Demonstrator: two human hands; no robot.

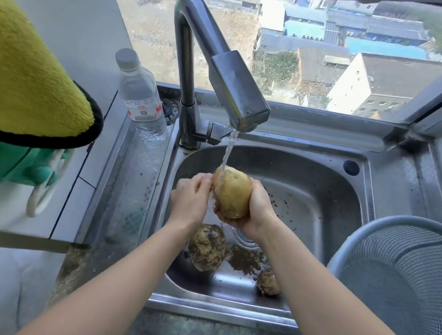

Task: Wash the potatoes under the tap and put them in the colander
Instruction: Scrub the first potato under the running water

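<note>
Nearest the person, two soil-caked brown potatoes lie on the floor of the stainless-steel sink (323,213): the larger dirty potato (207,247) sits near the drain, the smaller dirty potato (268,283) is partly hidden under the right forearm, and loose grit lies between them. To the right, on the counter beside the basin, stands the grey mesh colander (410,289); nothing shows inside it, though part of it runs out of view. Above the dirty pair, the right hand (254,212) cups a pale yellow, mostly clean potato (231,192) from below, closed around it, while the left hand (191,195) has its curled fingers pressed to the potato's left side, seemingly rubbing. A thin stream falls from the angular chrome tap (235,93) onto the potato's top. A clear plastic water bottle (140,98) stands by the tap's base.

This looks like the washing of the first potato, near done. Next I'd expect it to need carrying rightwards over the rim and setting down in the colander.
</note>
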